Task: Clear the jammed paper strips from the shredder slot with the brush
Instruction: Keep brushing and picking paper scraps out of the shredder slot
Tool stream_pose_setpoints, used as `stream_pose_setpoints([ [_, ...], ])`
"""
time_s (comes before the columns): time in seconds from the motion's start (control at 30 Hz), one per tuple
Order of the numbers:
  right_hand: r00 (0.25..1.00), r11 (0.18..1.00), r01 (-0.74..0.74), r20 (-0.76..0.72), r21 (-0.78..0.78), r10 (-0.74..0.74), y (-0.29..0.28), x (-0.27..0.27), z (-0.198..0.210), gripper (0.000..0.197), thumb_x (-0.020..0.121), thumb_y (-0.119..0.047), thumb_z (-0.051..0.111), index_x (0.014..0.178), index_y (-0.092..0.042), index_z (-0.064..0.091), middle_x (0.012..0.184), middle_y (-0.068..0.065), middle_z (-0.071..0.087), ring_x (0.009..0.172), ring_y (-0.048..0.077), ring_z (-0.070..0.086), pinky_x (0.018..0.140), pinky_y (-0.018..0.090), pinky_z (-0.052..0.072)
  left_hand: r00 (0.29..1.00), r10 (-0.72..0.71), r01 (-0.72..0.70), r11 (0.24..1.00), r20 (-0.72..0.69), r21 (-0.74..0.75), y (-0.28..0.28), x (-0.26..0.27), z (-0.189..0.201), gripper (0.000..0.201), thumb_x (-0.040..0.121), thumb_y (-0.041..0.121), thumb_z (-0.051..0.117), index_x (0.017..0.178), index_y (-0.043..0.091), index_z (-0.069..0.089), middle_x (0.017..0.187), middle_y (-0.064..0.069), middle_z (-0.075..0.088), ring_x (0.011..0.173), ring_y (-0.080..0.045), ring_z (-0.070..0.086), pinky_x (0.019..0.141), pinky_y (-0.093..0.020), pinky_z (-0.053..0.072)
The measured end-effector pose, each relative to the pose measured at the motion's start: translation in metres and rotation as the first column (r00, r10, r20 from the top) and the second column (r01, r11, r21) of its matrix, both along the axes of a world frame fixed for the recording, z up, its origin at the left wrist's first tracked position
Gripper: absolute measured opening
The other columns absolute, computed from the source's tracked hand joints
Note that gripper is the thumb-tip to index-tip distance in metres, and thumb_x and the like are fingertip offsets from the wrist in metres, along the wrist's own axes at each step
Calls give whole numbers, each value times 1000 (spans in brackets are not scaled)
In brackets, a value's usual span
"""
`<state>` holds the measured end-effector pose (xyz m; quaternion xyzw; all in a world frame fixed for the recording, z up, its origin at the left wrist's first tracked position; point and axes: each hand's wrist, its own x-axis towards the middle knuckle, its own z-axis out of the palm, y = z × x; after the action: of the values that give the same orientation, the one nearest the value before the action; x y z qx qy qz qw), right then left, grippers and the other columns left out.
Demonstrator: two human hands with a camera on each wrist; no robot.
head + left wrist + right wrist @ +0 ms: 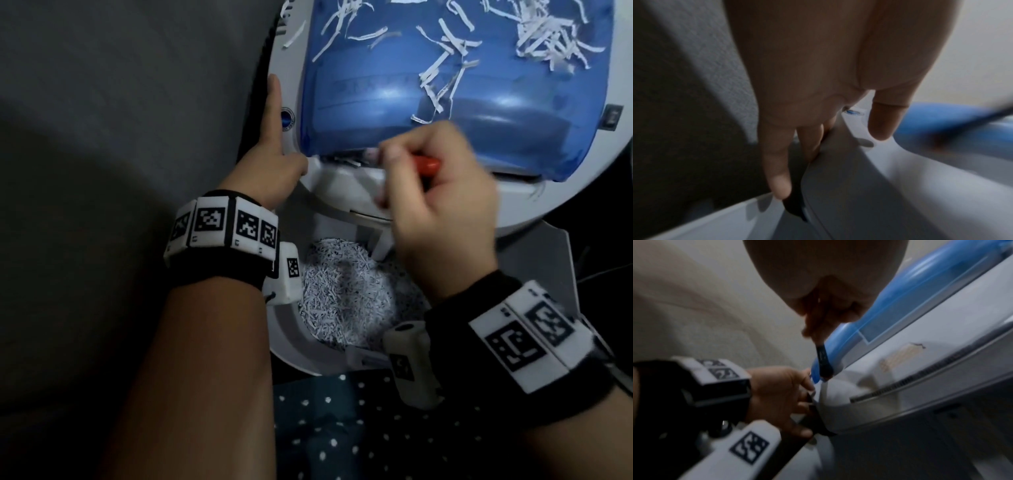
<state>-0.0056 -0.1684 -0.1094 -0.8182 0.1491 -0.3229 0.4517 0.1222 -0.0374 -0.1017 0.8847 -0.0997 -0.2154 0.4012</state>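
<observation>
The shredder head [342,192] is white with a blue translucent cover [445,85], and it sits tilted over its bin. My left hand [281,137] clamps the head's left edge, fingers along the outside [777,162] and thumb on top. My right hand [387,161] grips a brush by its red handle [426,166]. The brush's dark front end [823,363] reaches down to the slot [346,161] at the cover's lower left corner. A few paper bits show in the slot; the bristles are blurred. In the right wrist view the toothed cutter line [900,382] runs along the white housing.
Loose white paper strips [534,37] lie scattered over the blue cover. Below the head, the open bin [287,346] holds a heap of shredded paper [342,291]. A grey surface fills the left side, and dotted dark fabric [342,428] lies near me.
</observation>
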Motion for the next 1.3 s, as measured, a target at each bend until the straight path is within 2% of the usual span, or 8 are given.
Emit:
stream_pose_setpoints([
  [0.17, 981, 992, 81, -165, -99, -96, -5, 0, -10, 18, 91, -31, 52, 91, -20, 65, 79, -5, 69, 77, 16, 60, 73, 39, 46, 1000, -12, 12, 1000, 26, -20, -2, 0, -1, 95, 96, 18, 52, 150, 48, -21, 145, -6, 49, 55, -12, 51, 42, -16, 42],
  [0.3, 987, 987, 148, 46, 53, -151, -26, -9, 2, 10, 88, -31, 54, 78, -33, 57, 70, -13, 64, 66, 7, 61, 70, 35, 53, 998, -33, 33, 999, 58, 4, -6, -2, 1, 98, 97, 25, 57, 152, 40, -22, 166, 9, 4, 105, 0, 32, 63, -6, 35],
  [0.53, 951, 996, -37, -309, -83, 9, 3, 2, -16, 21, 100, -30, 50, 113, -23, 65, 95, 1, 75, 93, 26, 69, 82, 39, 50, 997, 6, -7, 1000, 77, 19, -10, -5, -1, 95, 97, 20, 53, 153, 40, -22, 161, 3, 23, 62, -5, 48, 39, -9, 37],
  [0.67, 913, 973, 165, -348, -162, -213, -25, -4, -6, 21, 100, -31, 50, 105, -17, 66, 95, 7, 73, 94, 32, 63, 76, 38, 37, 997, -16, 14, 1000, 74, 16, -14, -4, -5, 97, 98, 19, 56, 153, 36, -23, 166, 7, 5, 111, 3, 47, 57, -1, 33],
  [0.77, 975, 995, 75, -204, -60, -86, -6, -4, -4, 22, 96, -31, 51, 101, -18, 67, 85, 2, 73, 85, 26, 68, 76, 39, 49, 997, 15, -12, 999, 72, -42, -16, 5, -16, 105, 95, 17, 60, 152, 34, -27, 165, 6, 5, 103, 14, 27, 79, 8, 31],
  [0.87, 958, 1000, -25, -285, -13, 20, 1, -1, -9, 21, 98, -30, 51, 109, -22, 67, 90, -1, 75, 89, 23, 69, 81, 40, 52, 998, 38, -33, 994, 46, -104, -21, 8, -27, 113, 87, 19, 63, 149, 38, -29, 166, 4, -2, 148, -13, 21, 122, -38, 21],
  [1.07, 949, 977, 152, -255, -149, -186, -25, -7, -6, 21, 98, -30, 52, 101, -16, 67, 88, 6, 73, 88, 31, 64, 73, 40, 39, 994, 111, -109, 977, 2, -183, -31, 5, -28, 117, 77, 15, 62, 146, 47, -27, 165, 6, 3, 148, -18, 21, 118, -49, 29],
  [1.3, 972, 988, 153, -177, -13, -153, -24, -6, -3, 22, 93, -30, 50, 96, -18, 68, 78, -12, 62, 87, 12, 58, 75, 33, 41, 975, 213, -200, 962, 54, -186, -38, 2, -29, 113, 85, 6, 63, 152, 41, -21, 160, -6, 18, 126, -12, 38, 101, -24, 34],
])
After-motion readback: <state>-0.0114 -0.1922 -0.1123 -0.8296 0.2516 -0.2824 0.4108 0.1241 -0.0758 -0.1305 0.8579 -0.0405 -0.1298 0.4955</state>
